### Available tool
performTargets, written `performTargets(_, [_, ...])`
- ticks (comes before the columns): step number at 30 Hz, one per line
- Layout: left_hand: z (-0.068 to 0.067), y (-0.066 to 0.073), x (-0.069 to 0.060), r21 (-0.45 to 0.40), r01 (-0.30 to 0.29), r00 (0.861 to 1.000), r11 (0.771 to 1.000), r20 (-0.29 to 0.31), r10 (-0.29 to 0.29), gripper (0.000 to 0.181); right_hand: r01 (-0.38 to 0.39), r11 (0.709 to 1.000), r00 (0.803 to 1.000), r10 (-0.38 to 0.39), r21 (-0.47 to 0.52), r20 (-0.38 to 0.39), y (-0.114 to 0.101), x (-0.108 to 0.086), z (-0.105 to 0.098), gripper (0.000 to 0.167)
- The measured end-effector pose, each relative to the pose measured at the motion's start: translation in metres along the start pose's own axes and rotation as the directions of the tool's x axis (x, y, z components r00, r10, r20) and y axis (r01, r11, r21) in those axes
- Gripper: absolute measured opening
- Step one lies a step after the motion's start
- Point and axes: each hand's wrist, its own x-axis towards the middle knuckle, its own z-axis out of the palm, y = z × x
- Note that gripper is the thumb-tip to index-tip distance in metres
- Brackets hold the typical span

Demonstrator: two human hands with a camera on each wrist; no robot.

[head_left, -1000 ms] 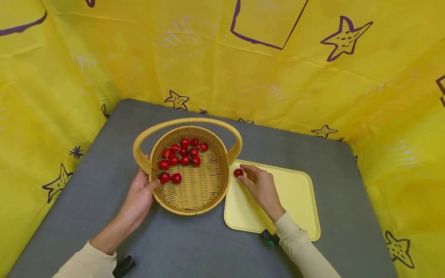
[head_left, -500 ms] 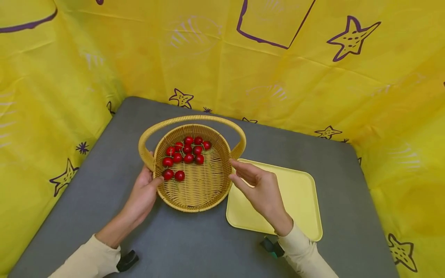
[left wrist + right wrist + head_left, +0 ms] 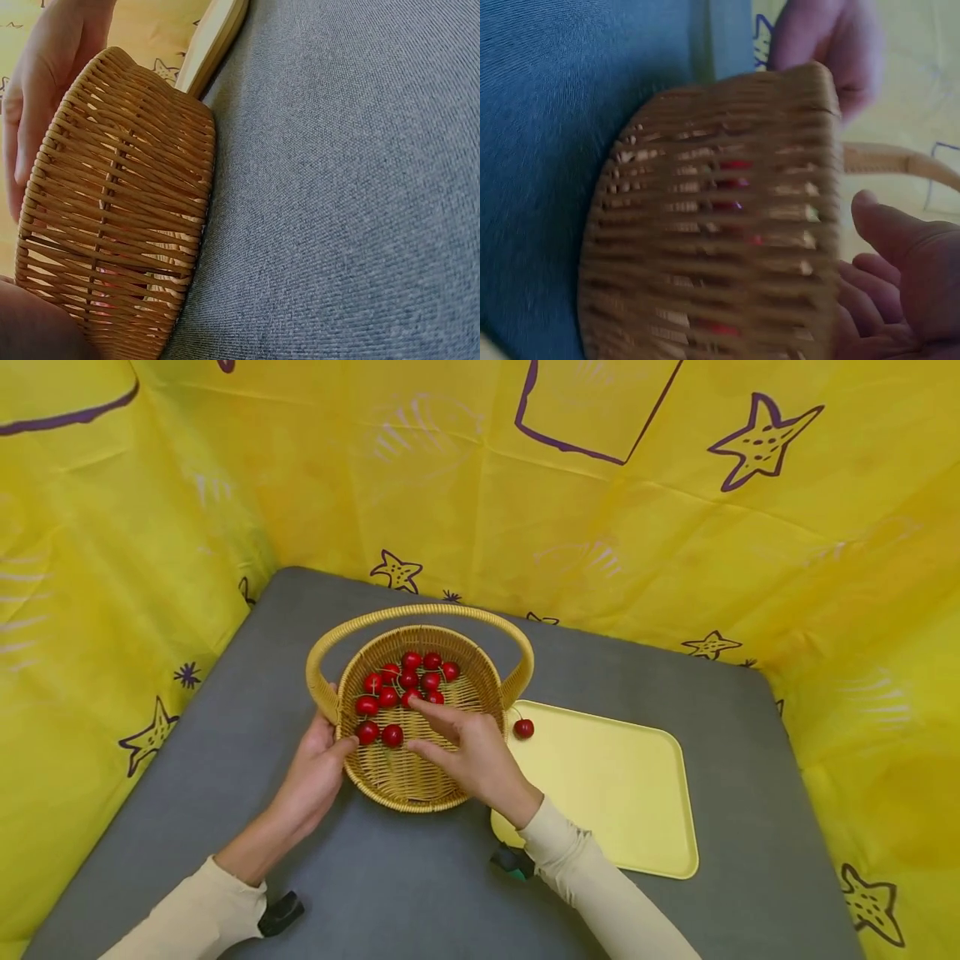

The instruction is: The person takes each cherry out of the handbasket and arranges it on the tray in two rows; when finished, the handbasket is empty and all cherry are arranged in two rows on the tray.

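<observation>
A round wicker basket (image 3: 405,777) with an arched handle (image 3: 420,610) holds several red cherries (image 3: 367,705). My left hand (image 3: 309,772) grips the basket's left rim, its thumb over the edge beside a cherry (image 3: 367,732). Over the basket's right part reaches my right hand (image 3: 480,760), thumb and fingers apart, with nothing held between them; its fingertips are near the cherries. On the yellow tray (image 3: 600,777), at its upper left corner, lies one cherry (image 3: 523,728) with a stem. In the right wrist view, the right hand (image 3: 907,292) is beside the basket rim.
The tray stands right of the basket on a grey cloth-covered table (image 3: 390,893). A yellow curtain (image 3: 480,485) printed with starfish hangs behind and at both sides. Dark pieces show at both wrists.
My right hand has let go of the cherry at the tray's corner and moved left over the basket. The left hand keeps its grip on the rim.
</observation>
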Motion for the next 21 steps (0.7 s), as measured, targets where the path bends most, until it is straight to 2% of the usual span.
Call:
performTargets(5, [0.000,0.001,0.001,-0.011,0.006,1.000,1.000,0.005,-0.006,0.082,-0.003,0.996,0.999,0.007,-0.093,0.044,0.005,0.011,0.013,0.058])
performTargets(11, [0.002,0.002,0.003,-0.005,0.003,1.000,1.000,0.011,-0.003,0.082,-0.008,0.985,0.994,0.026,-0.173,0.105,0.011,0.019,0.019,0.059])
performTargets(21, [-0.001,0.001,0.000,0.006,0.012,1.000,1.000,0.019,-0.012,0.083,0.007,0.978,0.975,0.039,-0.206,0.219,0.016,0.031,0.026,0.052])
